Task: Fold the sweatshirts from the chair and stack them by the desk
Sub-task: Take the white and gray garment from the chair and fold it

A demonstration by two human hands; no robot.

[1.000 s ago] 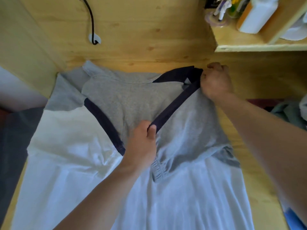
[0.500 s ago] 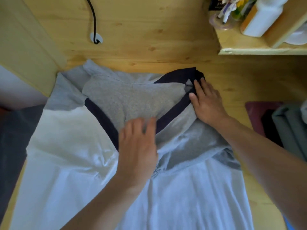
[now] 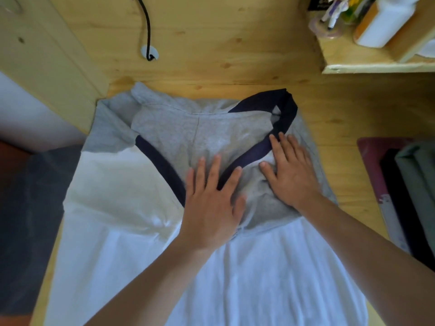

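Head: 2 hands (image 3: 249,184) flat on 1 sweatshirt (image 3: 188,132).

Both hands — left hand (image 3: 211,203), right hand (image 3: 290,171) — press flat on the sweatshirt (image 3: 179,137) on the desk (image 3: 341,114).

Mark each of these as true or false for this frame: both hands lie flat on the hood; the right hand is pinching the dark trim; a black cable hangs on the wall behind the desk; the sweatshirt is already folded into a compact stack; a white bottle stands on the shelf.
1. Both hands lie flat on the grey hood. True: left hand and right hand press with straight fingers.
2. The right hand pinches the dark trim. False: its fingers rest open beside and over it.
3. A black cable hangs on the wall. True.
4. The sweatshirt is folded compactly. False: its white body lies spread out.
5. A white bottle stands on the shelf. True.
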